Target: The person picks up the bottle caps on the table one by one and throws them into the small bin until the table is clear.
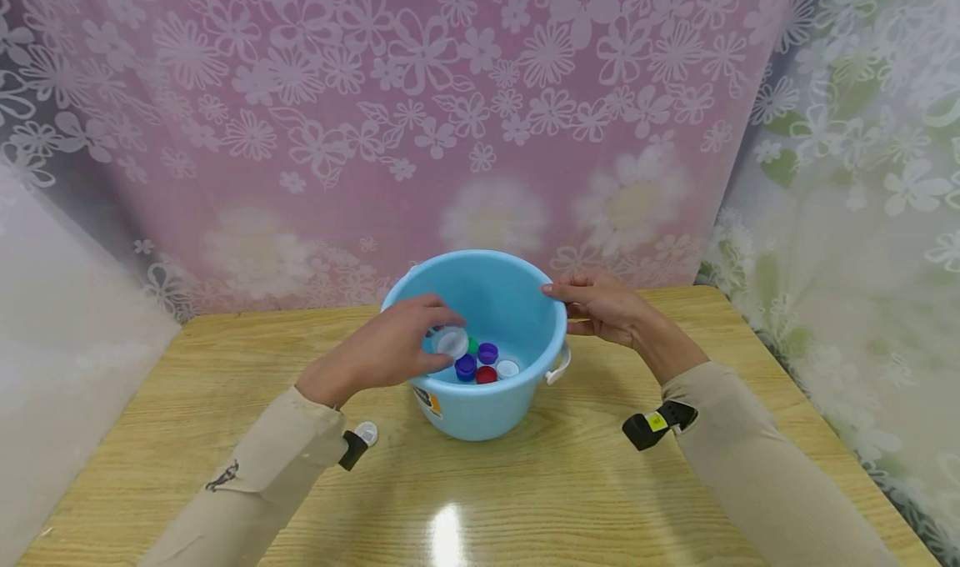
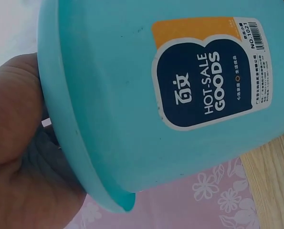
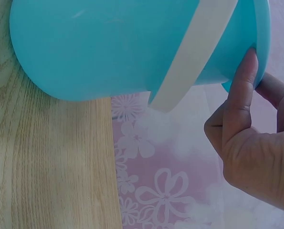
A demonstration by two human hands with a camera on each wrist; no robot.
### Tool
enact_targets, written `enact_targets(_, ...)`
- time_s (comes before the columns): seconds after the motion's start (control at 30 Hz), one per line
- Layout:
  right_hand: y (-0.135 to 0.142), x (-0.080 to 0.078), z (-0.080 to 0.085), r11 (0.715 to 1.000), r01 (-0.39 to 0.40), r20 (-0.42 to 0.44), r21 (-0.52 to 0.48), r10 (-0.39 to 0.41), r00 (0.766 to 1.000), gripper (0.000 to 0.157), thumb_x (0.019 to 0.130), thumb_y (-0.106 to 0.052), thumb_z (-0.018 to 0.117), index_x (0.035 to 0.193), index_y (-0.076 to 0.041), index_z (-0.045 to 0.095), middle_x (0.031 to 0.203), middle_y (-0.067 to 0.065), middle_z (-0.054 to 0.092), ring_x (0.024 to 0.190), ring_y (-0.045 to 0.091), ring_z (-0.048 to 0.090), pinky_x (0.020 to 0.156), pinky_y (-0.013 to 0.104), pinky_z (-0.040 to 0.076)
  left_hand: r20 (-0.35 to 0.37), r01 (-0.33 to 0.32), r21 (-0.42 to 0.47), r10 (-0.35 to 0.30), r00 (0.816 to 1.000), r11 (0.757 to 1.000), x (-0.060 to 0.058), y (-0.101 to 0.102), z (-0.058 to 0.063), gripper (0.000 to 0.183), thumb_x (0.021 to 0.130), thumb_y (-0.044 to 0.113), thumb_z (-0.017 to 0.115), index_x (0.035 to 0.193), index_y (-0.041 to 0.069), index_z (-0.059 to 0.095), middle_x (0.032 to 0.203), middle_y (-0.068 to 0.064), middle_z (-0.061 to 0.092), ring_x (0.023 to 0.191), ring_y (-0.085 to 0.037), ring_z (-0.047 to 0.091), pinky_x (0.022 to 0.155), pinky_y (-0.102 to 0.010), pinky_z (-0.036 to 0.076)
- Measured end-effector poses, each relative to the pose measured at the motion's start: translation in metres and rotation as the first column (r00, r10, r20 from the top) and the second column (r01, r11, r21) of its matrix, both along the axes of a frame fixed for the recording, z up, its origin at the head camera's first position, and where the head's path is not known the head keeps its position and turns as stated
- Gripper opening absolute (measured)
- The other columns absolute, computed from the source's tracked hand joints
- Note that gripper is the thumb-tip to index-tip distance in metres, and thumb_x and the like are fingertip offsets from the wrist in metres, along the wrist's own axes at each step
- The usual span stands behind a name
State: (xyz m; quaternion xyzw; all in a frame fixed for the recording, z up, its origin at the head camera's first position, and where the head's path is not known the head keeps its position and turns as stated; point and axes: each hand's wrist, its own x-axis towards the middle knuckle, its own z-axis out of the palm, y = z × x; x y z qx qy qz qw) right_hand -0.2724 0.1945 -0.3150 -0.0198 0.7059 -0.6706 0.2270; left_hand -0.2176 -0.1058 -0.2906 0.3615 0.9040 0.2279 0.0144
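Note:
A light blue plastic bucket (image 1: 480,404) stands upright on the wooden table. Over its left rim reaches my left hand (image 1: 393,342), holding a small translucent round container (image 1: 451,343) between thumb and fingers inside the bucket. In the left wrist view the bucket wall hides that container and the fingertips. My right hand (image 1: 603,310) pinches the bucket's right rim, its thumb and a finger on either side, as the right wrist view shows. Below the left hand, on the bucket floor, lie small round caps or tubs: purple (image 1: 487,353), blue (image 1: 466,368), red (image 1: 486,375), white (image 1: 507,369) and green (image 1: 472,345).
A white handle (image 1: 558,364) hangs at the bucket's right side. The label (image 2: 206,74) is on the outer wall. Behind the wooden table (image 1: 600,484) hangs a pink floral curtain (image 1: 420,158), with pale curtains at both sides.

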Motion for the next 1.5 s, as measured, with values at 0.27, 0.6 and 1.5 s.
enact_targets(0.27,0.001,0.001,-0.002,1.0,-0.006,0.001,-0.004,0.006,1.0,0.042,0.091,-0.026,0.066,0.116,0.006,0.054,0.104,0.016,0.062,0.092,0.027,0.067,0.076,0.038,0.055,0.043,-0.017,0.001,0.017,0.999,1.0,-0.001,0.001,-0.003,0.036,0.081,0.022,0.076,0.114,0.01,0.067,0.105,0.001,0.06,0.094,-0.016,0.057,0.081,-0.031,0.048)
enact_targets(0.6,0.003,0.003,0.0,1.0,-0.011,-0.005,0.004,0.011,1.0,0.04,0.092,-0.026,0.065,0.115,0.005,0.055,0.101,0.015,0.063,0.089,0.026,0.068,0.074,0.037,0.055,-0.017,-0.028,0.03,0.029,0.999,0.999,0.0,0.001,-0.005,0.034,0.08,0.031,0.077,0.107,0.013,0.069,0.106,0.002,0.059,0.099,-0.014,0.056,0.084,-0.032,0.048)
enact_targets(1.5,0.0,0.001,0.002,1.0,-0.006,0.01,0.011,0.006,1.0,0.041,0.092,-0.026,0.066,0.115,0.004,0.054,0.098,0.013,0.063,0.084,0.023,0.069,0.073,0.035,0.056,-0.023,-0.391,0.535,0.475,0.88,0.749,0.017,-0.083,-0.045,0.025,0.094,0.008,0.056,0.118,0.002,0.053,0.102,-0.009,0.053,0.091,-0.017,0.054,0.071,-0.025,0.047)
